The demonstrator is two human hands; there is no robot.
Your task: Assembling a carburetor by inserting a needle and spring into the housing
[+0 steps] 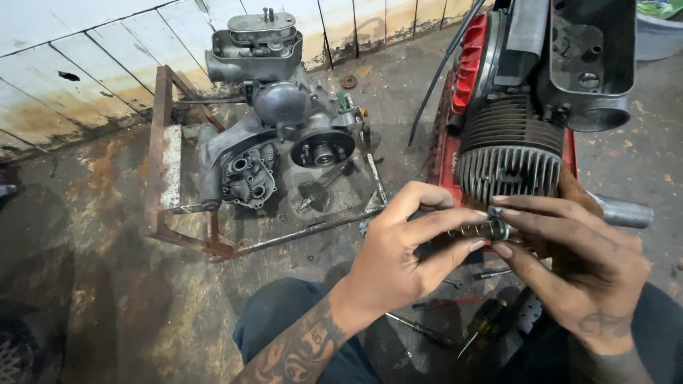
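1. Nearest, at the bottom edge, the person's knees frame a patch of floor where a screwdriver [478, 328] with a dark and yellow handle lies among a few thin loose tools.

2. Just above that, both hands meet at centre right. The left hand [398, 259] has thumb and fingers curled in, pinching the left end of a small spring assembly [482, 230]; the right hand [583, 274] closes its fingertips on the other end, where a little metal collar sits. Both hands are nearly shut on the part, and it hangs in the air between them, in front of the finned cylinder.

3. The step in hand looks like fitting or compressing the collar against the spring. I judge the next move calls for a steady squeeze along the spring's axis, since a slip could let it fly off.

4. Behind the hands, on the right, stands a red-framed engine [509, 142] with a finned cylinder [506, 171]. Its dark open housing [590, 50] at the top shows only bolt holes and bosses inside; nothing loose can be seen in it. A metal pipe end [626, 212] pokes out to the right.

5. Farther left, a grey engine block [274, 135] rests on a rusty angle-iron frame [167, 163], with a small toothed gear shaft [316, 192] lying by it. The box-shaped casting on its top is lidded, so its contents are hidden.

6. Farthest off, a stained white plank wall [85, 71] meets the concrete floor.
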